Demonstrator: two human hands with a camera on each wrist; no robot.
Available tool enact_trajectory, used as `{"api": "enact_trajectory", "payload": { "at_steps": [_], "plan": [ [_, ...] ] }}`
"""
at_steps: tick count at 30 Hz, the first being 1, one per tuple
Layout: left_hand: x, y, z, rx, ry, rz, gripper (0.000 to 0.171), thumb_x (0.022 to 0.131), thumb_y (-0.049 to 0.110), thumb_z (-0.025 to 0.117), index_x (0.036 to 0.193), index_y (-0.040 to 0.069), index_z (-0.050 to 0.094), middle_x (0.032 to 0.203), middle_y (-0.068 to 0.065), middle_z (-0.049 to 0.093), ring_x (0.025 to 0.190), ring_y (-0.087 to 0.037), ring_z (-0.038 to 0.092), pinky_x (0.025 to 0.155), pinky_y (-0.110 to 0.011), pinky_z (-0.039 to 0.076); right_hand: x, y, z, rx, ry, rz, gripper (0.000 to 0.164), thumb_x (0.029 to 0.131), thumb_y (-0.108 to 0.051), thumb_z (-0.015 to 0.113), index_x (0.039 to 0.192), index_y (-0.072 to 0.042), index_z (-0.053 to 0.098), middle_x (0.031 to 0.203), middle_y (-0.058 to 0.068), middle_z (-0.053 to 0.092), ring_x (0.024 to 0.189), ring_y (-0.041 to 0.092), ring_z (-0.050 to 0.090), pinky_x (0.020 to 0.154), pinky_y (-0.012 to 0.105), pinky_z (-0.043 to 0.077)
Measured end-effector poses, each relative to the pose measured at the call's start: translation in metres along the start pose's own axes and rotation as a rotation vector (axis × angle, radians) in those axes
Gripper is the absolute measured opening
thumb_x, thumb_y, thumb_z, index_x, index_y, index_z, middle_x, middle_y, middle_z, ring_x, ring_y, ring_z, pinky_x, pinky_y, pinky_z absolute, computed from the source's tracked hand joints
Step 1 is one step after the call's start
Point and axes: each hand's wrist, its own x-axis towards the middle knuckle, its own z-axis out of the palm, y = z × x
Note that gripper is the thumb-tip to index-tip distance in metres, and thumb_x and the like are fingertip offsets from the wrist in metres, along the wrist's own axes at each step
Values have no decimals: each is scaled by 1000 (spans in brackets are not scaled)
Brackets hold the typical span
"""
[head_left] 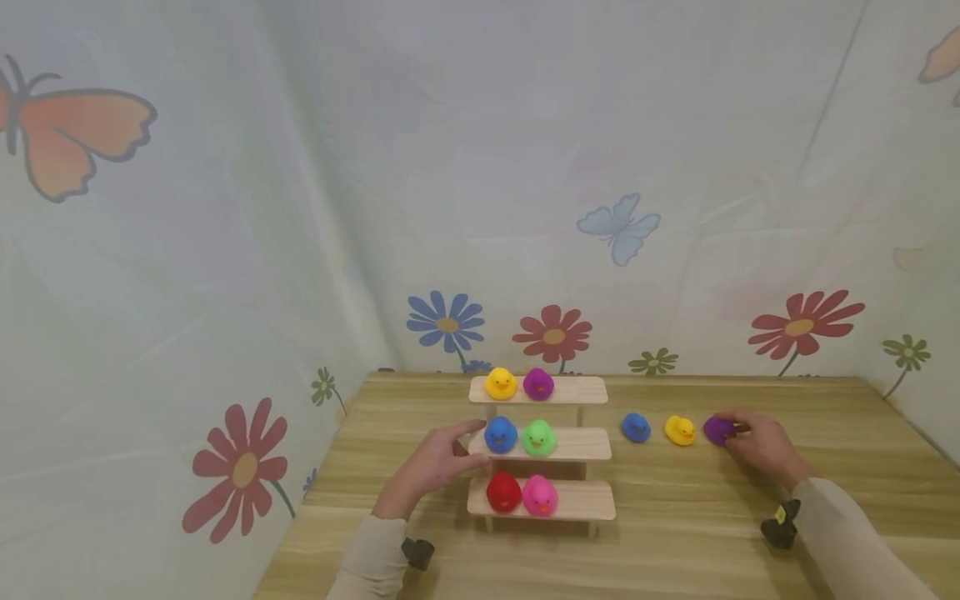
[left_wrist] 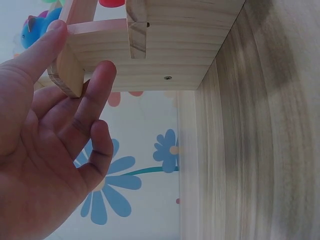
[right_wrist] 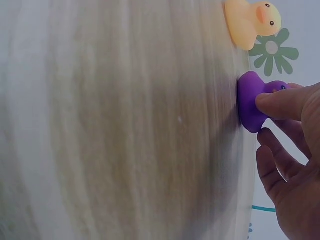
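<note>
A three-tier wooden stand (head_left: 588, 444) holds several toy ducks. My left hand (head_left: 437, 463) is at the left end of its middle shelf, beside a blue duck (head_left: 500, 435). In the left wrist view, the thumb and fingers (left_wrist: 100, 82) of that hand lie around the shelf's end (left_wrist: 67, 72). On the table to the right, my right hand (head_left: 768, 448) pinches a purple duck (right_wrist: 251, 102) between thumb and fingers. The duck's base is on or just at the tabletop. A yellow duck (head_left: 680, 431) and another blue duck (head_left: 636, 427) sit to its left.
The top shelf bears a yellow duck (head_left: 500, 384) and a purple duck (head_left: 538, 384). A green duck (head_left: 539, 438) stands on the middle shelf, red (head_left: 503, 492) and pink (head_left: 540, 496) ducks on the bottom one. Behind the wooden table (head_left: 675, 517) hangs a flowered curtain (head_left: 480, 167).
</note>
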Motion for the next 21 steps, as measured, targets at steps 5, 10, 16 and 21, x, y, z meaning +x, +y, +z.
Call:
{"api": "enact_trajectory", "payload": {
  "at_steps": [5,10,16,21],
  "plan": [
    [0,0,0,-8,-5,-5,65,80,48,70,137,26,49,98,6,61,76,-16,57,62,-29,51,0,0,-1,-2,6,-32,40,78,6,65,117,9,57,112,35,55,96,50,55,78,59,46],
    [1,0,0,-14,-9,-13,66,79,49,70,137,27,49,92,7,61,75,-16,58,62,-29,51,-3,-1,-2,-12,13,-38,46,75,6,66,120,8,56,116,37,52,99,53,51,78,62,44],
    [0,2,-1,-18,-7,-14,65,79,48,71,137,26,49,93,7,61,76,-17,57,62,-30,51,-6,-7,-3,-20,33,-41,42,79,2,65,120,7,56,119,35,51,104,53,48,81,63,42],
    [0,1,0,-19,-3,-11,64,79,47,71,136,26,49,97,6,61,77,-16,57,62,-30,50,-6,-22,-8,-26,38,-31,41,85,-5,64,123,7,53,121,31,52,108,49,47,84,62,41]
  ]
}}
